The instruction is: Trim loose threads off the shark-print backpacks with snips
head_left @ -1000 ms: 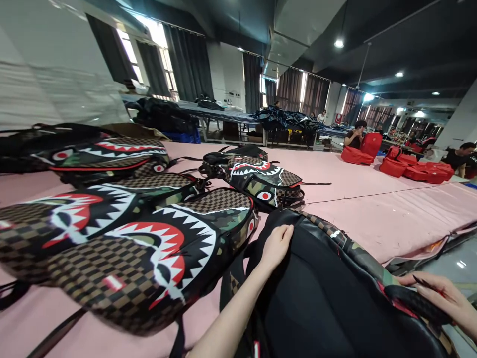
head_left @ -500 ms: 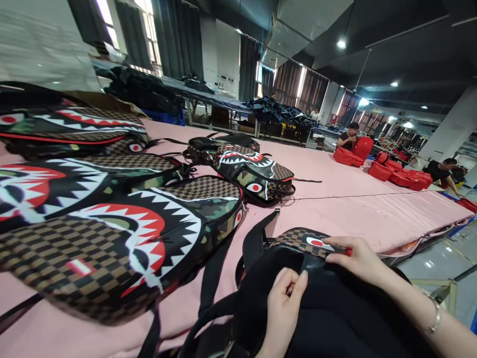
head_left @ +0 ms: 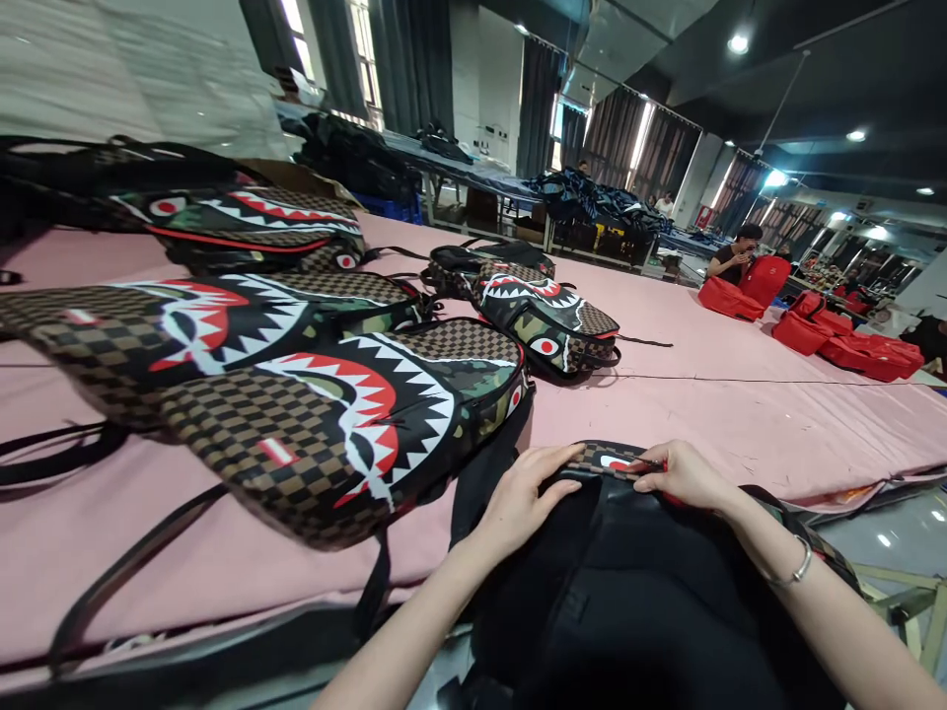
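The one camera sits on the person's head. It looks forward and down, very close above the black backpack [head_left: 651,592], then far across the pink table [head_left: 740,404] behind it.

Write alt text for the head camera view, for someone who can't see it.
Both bare hands, left hand and right hand, rest on the top edge of a black checkered shark-print backpack at a pink padded table, with matching shark-mouth backpacks lying alongside.

Five shark-print backpacks [head_left: 347,414], several red bags [head_left: 843,335].
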A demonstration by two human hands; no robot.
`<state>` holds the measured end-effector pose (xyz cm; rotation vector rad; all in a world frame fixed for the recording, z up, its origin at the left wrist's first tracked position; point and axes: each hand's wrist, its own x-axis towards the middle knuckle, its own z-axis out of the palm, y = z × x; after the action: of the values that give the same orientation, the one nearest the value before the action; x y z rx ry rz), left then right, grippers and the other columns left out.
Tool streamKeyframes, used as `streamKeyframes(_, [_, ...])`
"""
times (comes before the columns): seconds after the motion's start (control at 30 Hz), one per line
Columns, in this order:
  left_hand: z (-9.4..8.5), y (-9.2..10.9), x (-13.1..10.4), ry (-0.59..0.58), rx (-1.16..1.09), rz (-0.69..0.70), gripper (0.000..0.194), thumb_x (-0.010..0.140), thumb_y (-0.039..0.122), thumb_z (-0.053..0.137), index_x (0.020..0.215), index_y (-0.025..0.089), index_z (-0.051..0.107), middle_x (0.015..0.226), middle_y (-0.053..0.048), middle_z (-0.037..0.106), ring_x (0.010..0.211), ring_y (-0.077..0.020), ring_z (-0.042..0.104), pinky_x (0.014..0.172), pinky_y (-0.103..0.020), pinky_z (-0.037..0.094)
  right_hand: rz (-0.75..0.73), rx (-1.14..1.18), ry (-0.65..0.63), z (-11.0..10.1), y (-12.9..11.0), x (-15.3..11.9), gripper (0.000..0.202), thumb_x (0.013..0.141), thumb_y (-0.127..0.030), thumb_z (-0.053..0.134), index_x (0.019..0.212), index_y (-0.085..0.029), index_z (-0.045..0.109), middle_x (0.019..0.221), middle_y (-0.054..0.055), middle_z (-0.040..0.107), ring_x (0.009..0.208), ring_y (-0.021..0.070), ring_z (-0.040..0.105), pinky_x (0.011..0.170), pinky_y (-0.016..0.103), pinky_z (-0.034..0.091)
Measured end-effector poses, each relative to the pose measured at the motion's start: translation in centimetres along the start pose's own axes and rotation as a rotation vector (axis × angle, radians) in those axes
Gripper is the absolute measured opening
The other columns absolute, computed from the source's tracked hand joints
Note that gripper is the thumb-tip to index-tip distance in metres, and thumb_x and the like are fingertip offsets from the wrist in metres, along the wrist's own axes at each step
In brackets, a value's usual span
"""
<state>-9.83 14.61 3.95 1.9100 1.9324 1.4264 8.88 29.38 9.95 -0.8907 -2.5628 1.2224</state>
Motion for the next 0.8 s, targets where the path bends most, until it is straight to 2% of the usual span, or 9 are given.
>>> streamKeyframes(0.07, [0.1, -0.5, 0.6, -0.062, -0.053, -0.013, 0.029, 0.081, 0.031, 0.052, 0.108, 0.024, 0.059, 0.103, -0.002, 0.064, 0.097, -0.0162, 0.055, 0.087, -0.03, 0.043, 0.014, 0.017, -0.024, -0.1, 0.4, 0.4, 0.023, 0.063, -0.026, 0.064, 0.082, -0.018, 0.073, 0.077, 0.001, 0.07, 0.07, 0.0197, 0.059, 0.065, 0.028, 0.042])
streamKeyframes(0.17, [0.6, -0.7, 0.8, -0.059, -0.051, -0.03, 0.019, 0.078, 0.027, 0.054, 0.095, 0.023, 0.062, 0.093, -0.002, 0.065, 0.091, -0.0167, 0.056, 0.082, -0.03, 0.044, 0.001, 0.056, -0.078, -0.2, 0.8, 1.0, 0.025, 0.064, -0.029, 0.061, 0.081, -0.016, 0.073, 0.067, 0.0, 0.067, 0.058, 0.0145, 0.054, 0.055, 0.024, 0.038])
streamKeyframes(0.33, [1.3, -1.3, 0.0, 0.011, 0.025, -0.017, 0.011, 0.08, 0.023, 0.05, 0.086, 0.02, 0.058, 0.085, -0.003, 0.062, 0.084, -0.0183, 0.055, 0.077, -0.033, 0.043, -0.024, 0.016, -0.164, 0.0, 0.4, 1.3, 0.028, 0.069, -0.032, 0.06, 0.088, -0.014, 0.071, 0.076, 0.002, 0.069, 0.066, 0.0162, 0.059, 0.061, 0.025, 0.042])
streamKeyframes(0.4, [1.4, -1.6, -0.3, 0.025, 0.047, -0.021, 0.01, 0.08, 0.023, 0.05, 0.086, 0.019, 0.057, 0.084, -0.004, 0.061, 0.083, -0.0188, 0.054, 0.077, -0.034, 0.043, -0.044, -0.094, -0.114, 0.5, -0.1, 1.0, 0.025, 0.073, -0.029, 0.058, 0.091, -0.017, 0.07, 0.084, 0.003, 0.07, 0.075, 0.0189, 0.062, 0.068, 0.027, 0.044])
streamKeyframes(0.5, [1.4, -1.8, -0.5, 0.012, 0.024, -0.018, 0.012, 0.082, 0.024, 0.049, 0.09, 0.02, 0.057, 0.086, -0.004, 0.061, 0.085, -0.0186, 0.054, 0.078, -0.034, 0.042, -0.097, -0.293, 0.062, 1.8, -1.1, 0.1, 0.024, 0.077, -0.025, 0.055, 0.097, -0.025, 0.068, 0.097, 0.0, 0.069, 0.089, 0.0203, 0.062, 0.077, 0.03, 0.045])
streamKeyframes(0.6, [1.0, -1.8, -0.4, -0.013, -0.019, -0.022, 0.016, 0.082, 0.027, 0.049, 0.095, 0.021, 0.057, 0.09, -0.003, 0.061, 0.088, -0.0178, 0.054, 0.08, -0.032, 0.041, -0.127, -0.415, 0.208, 3.4, -1.8, -0.6, 0.028, 0.074, -0.03, 0.063, 0.103, -0.029, 0.065, 0.104, -0.001, 0.066, 0.096, 0.0208, 0.061, 0.082, 0.031, 0.046])
streamKeyframes(0.73, [0.4, -1.5, 0.2, -0.084, -0.042, -0.04, 0.032, 0.078, 0.033, 0.056, 0.11, 0.027, 0.055, 0.091, -0.002, 0.06, 0.088, -0.0175, 0.053, 0.08, -0.031, 0.042, -0.095, -0.493, 0.244, 4.3, -2.2, -0.6, 0.043, 0.063, -0.041, 0.074, 0.103, -0.031, 0.064, 0.104, -0.001, 0.066, 0.095, 0.0236, 0.061, 0.08, 0.034, 0.047])
streamKeyframes(0.8, [0.4, -1.4, 0.7, -0.13, -0.02, -0.055, 0.032, 0.076, 0.034, 0.06, 0.107, 0.029, 0.059, 0.086, -0.001, 0.06, 0.085, -0.0176, 0.054, 0.078, -0.031, 0.042, -0.052, -0.513, 0.225, 4.1, -2.3, -0.4, 0.045, 0.06, -0.045, 0.075, 0.102, -0.032, 0.065, 0.098, 0.0, 0.068, 0.09, 0.0247, 0.063, 0.075, 0.033, 0.048])
